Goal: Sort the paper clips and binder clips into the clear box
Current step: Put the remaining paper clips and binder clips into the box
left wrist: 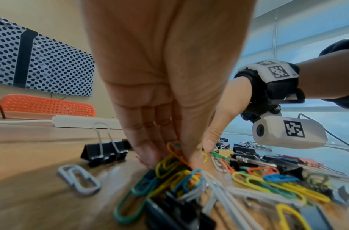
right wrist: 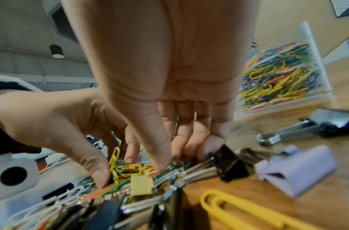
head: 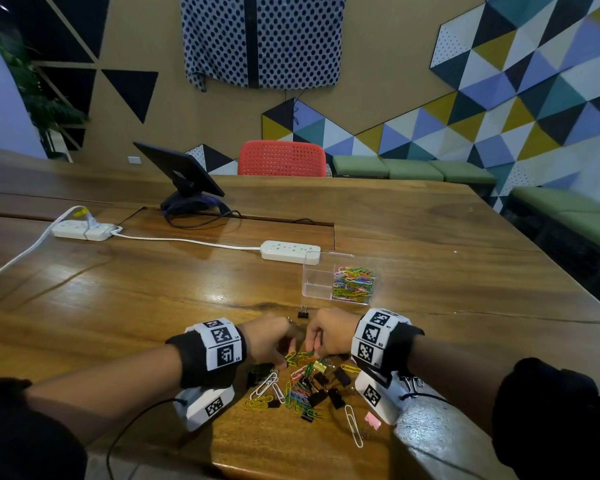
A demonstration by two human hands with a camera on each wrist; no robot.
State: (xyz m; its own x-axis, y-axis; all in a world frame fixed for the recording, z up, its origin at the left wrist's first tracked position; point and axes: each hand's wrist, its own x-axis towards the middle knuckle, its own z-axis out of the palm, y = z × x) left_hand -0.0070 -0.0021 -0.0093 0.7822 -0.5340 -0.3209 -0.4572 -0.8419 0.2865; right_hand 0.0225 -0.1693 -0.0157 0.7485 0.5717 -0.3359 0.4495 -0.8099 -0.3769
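Both hands work at the upper edge of a mixed pile of clips (head: 300, 386), low in the centre of the head view, on the wooden bench (head: 118, 299). The left hand (head: 269, 339) pinches coloured paper clips (left wrist: 169, 161) between its thumb and bunched fingertips. The right hand (head: 328, 332) reaches down with thumb and fingers drawn together onto green and yellow paper clips (right wrist: 130, 168); whether it has a firm hold cannot be told. The clear box (head: 317, 282) stands above and to the right of the hands, its right compartment filled with paper clips (head: 352, 284), its left bare. One black binder clip (head: 303, 312) lies between box and hands.
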